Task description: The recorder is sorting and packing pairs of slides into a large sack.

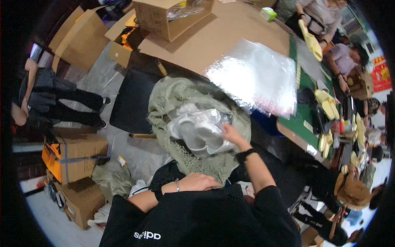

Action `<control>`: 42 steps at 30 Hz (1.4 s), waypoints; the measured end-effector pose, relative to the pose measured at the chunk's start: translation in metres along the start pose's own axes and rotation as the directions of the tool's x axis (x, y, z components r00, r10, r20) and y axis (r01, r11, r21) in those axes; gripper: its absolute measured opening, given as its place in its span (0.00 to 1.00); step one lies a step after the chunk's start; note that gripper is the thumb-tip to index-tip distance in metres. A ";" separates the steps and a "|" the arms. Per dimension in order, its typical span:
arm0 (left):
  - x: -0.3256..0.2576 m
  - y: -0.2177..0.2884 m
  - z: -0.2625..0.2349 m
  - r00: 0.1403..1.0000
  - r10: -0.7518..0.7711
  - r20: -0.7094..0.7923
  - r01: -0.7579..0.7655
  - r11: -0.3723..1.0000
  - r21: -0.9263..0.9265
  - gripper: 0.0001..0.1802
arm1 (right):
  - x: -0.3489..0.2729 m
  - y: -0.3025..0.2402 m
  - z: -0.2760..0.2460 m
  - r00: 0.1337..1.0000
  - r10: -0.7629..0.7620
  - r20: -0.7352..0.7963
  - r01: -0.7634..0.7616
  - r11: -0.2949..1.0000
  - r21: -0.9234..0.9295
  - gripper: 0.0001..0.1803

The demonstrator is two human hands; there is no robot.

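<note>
A grey-green woven sack (173, 92) with a frayed rim stands opened out in front of me. Inside lie several white, rounded footwear-like pieces (192, 131), partly covered by clear plastic; their exact kind is hard to tell. My right hand (233, 135) reaches over the sack's right side, its fingers curled in at the edge of the white pieces. What those fingers pinch, if anything, is hidden. Close to my body, my left hand (200, 181) is closed on the near rim of the sack, fingers together.
Beyond the sack, a cardboard-covered table (247, 24) carries a stack of clear plastic sheets (259, 76) and an open carton (164, 18). Yellow slippers (327, 105) line the green bench at right, where people work. Cartons (84, 154) stand at left, near a standing person (61, 94).
</note>
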State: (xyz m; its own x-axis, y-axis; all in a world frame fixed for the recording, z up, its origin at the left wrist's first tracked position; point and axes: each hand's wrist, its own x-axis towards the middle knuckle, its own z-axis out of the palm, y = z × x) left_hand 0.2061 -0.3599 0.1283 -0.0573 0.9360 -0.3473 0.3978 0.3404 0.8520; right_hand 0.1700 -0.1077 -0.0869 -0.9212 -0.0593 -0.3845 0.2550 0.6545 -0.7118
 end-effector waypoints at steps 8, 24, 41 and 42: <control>-0.013 0.010 0.005 0.998 0.003 -0.065 0.002 0.997 0.077 0.17 | -0.020 -0.001 0.088 0.868 0.472 0.151 -0.440 0.874 -0.206 0.22; 0.063 -0.004 -0.042 0.997 -0.061 -0.049 0.055 0.992 -0.115 0.19 | -0.117 0.078 0.005 0.845 0.529 0.077 -0.479 0.814 -0.329 0.07; 0.154 -0.140 -0.050 0.895 -0.378 -0.236 0.444 0.707 0.551 0.18 | -0.148 0.132 -0.023 0.845 0.520 -0.125 -0.534 0.833 -0.142 0.15; 0.162 -0.128 -0.054 0.907 -0.316 -0.279 0.422 0.695 0.582 0.18 | -0.153 0.136 -0.029 0.813 0.572 -0.109 -0.579 0.814 -0.048 0.14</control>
State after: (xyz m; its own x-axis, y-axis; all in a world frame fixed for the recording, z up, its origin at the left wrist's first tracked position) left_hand 0.0967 -0.2470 -0.0160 -0.4332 0.7661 -0.4748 0.7856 0.5792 0.2177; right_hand 0.3373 0.0122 -0.1081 -0.6349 0.4086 -0.6557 0.7271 0.6030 -0.3283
